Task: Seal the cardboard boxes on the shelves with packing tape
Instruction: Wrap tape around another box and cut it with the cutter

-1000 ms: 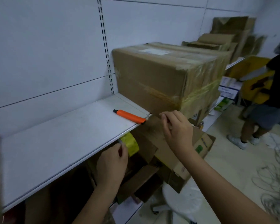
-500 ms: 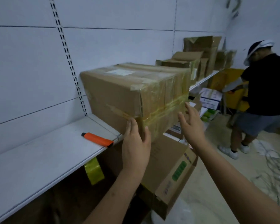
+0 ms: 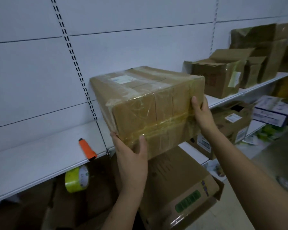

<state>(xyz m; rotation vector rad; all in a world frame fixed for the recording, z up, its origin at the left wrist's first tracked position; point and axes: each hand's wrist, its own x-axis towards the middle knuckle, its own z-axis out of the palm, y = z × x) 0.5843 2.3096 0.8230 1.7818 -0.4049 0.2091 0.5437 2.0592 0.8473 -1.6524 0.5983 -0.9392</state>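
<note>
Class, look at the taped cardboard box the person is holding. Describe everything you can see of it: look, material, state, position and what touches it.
The box is brown cardboard, wrapped in glossy, wrinkled clear tape, with a yellowish band round its middle and a white label on top. It looks sealed. It sits tilted, its near end jutting past the white shelf edge. The left hand grips its lower near corner, thumb on the front face; the right hand holds the right edge. Whether its far end rests on the shelf cannot be seen.

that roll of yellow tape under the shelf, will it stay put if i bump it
Probably not. The tape roll stands on its edge, so a nudge could set it rolling or tip it flat. It looks light and stiff, with a smooth glossy surface that may slide in a loose grip.
</note>
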